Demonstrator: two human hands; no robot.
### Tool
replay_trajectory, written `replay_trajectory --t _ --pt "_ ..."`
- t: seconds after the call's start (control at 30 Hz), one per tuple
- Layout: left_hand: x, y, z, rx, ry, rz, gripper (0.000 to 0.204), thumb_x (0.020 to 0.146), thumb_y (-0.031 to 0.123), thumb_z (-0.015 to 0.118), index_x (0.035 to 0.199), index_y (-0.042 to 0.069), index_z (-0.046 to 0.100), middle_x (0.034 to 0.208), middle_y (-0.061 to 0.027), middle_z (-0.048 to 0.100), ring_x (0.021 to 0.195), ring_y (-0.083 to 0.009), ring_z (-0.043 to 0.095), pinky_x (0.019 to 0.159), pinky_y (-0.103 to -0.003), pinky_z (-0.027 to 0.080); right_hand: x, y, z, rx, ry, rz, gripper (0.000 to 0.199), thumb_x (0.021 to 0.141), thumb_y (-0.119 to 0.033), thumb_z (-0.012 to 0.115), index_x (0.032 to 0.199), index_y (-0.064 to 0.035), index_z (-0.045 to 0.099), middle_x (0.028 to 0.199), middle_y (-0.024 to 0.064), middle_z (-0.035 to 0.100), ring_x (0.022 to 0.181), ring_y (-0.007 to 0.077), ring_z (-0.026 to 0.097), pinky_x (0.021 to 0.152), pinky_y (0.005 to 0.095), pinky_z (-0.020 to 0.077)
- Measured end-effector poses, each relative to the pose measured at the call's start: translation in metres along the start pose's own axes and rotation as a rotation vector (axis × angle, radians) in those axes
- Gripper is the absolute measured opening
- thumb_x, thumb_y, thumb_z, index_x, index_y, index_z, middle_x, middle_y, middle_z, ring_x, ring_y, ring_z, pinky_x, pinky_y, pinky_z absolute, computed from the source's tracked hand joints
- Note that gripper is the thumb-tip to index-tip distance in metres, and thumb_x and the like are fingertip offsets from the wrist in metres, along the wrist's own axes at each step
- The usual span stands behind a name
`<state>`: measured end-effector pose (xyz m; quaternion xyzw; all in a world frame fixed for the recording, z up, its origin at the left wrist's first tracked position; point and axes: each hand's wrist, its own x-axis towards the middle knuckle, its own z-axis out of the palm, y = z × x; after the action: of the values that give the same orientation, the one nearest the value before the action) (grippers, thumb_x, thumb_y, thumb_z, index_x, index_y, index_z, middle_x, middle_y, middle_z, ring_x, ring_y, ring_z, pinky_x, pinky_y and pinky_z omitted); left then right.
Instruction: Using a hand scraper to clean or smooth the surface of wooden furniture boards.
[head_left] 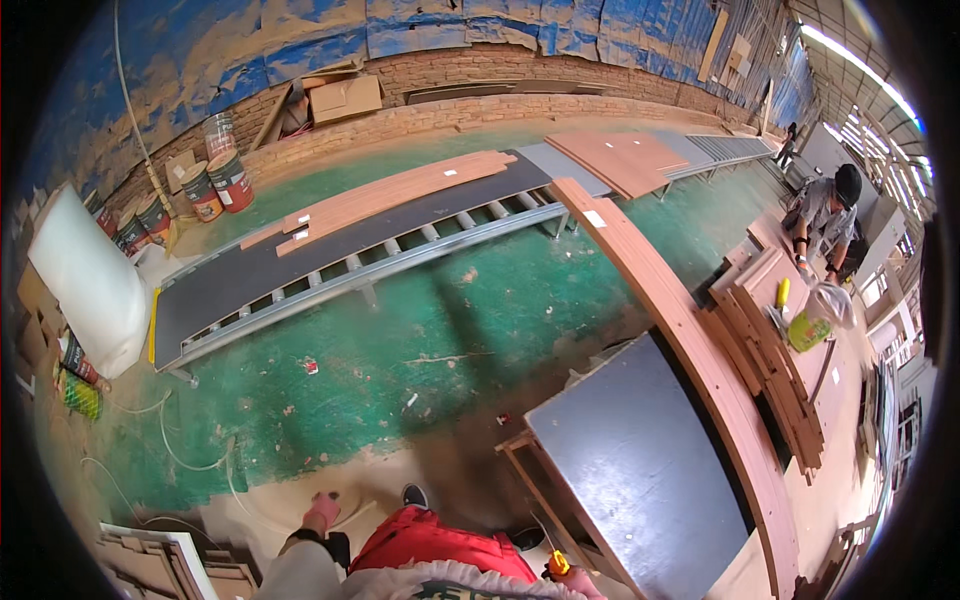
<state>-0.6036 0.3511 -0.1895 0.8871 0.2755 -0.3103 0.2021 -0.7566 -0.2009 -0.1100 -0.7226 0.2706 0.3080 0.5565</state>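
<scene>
My left hand (322, 510) hangs low beside my red trousers (435, 545). Its fingers look curled, with nothing visible in them. At the lower edge, my right hand (582, 580) grips a yellow-handled tool (557, 563) with a thin shaft pointing up and left. The exact kind of tool is too small to tell. Close to that hand stands a table with a dark grey top (630, 450). A long brown wooden board (680, 330) runs along the table's right side, a white label near its far end.
A roller conveyor (370, 262) carrying brown boards (400, 190) crosses the green floor. At right, a co-worker (835, 215) bends over stacked brown panels (775, 330) with a plastic bag (815, 320) on them. Paint buckets (230, 182) stand far left. A hose (185, 460) lies on the floor.
</scene>
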Motion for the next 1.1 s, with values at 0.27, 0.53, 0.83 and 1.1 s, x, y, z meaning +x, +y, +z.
replay_trajectory --t 0.27,0.53,0.83,1.1 --pt "0.059 -0.081 -0.058 0.244 -0.119 0.386 0.024 0.074 0.022 0.055 0.09 0.006 0.06 0.089 -0.018 0.061 0.083 -0.0321 0.06 0.073 -0.045 0.046 0.063 -0.109 0.076 -0.256 -0.047 0.081 0.033 0.08 -0.027 0.064 0.103 -0.0047 0.062 0.093 0.0129 0.064 0.086 0.019 0.058 0.075 0.0332 0.0459" --pt "0.123 0.007 -0.125 0.286 -0.045 0.48 0.041 0.083 0.024 0.057 0.118 0.003 0.055 0.109 -0.0222 0.06 0.097 -0.0288 0.058 0.081 -0.038 0.046 0.155 -0.159 0.097 -0.273 -0.027 0.186 0.031 0.078 -0.028 0.062 0.098 -0.0042 0.063 0.088 0.0123 0.064 0.081 0.0192 0.057 0.071 0.0341 0.0453" --pt "0.25 0.158 -0.234 -0.338 0.015 0.376 0.043 0.088 0.026 0.051 0.116 -0.006 0.052 0.117 -0.0267 0.054 0.109 -0.0402 0.048 0.091 -0.04 0.039 0.275 -0.24 0.099 -0.314 -0.091 0.308 0.031 0.076 -0.03 0.06 0.092 -0.0037 0.064 0.083 0.0115 0.064 0.076 0.0194 0.057 0.068 0.035 0.0446" --pt "0.319 0.174 -0.283 -0.404 0.116 0.19 0.032 0.085 0.029 0.05 0.095 0.0 0.058 0.092 -0.0214 0.06 0.091 -0.037 0.055 0.079 -0.043 0.042 0.388 -0.332 0.1 -0.48 -0.185 0.272 0.031 0.075 -0.032 0.059 0.087 -0.0033 0.065 0.078 0.0109 0.064 0.071 0.0195 0.056 0.065 0.0359 0.044"
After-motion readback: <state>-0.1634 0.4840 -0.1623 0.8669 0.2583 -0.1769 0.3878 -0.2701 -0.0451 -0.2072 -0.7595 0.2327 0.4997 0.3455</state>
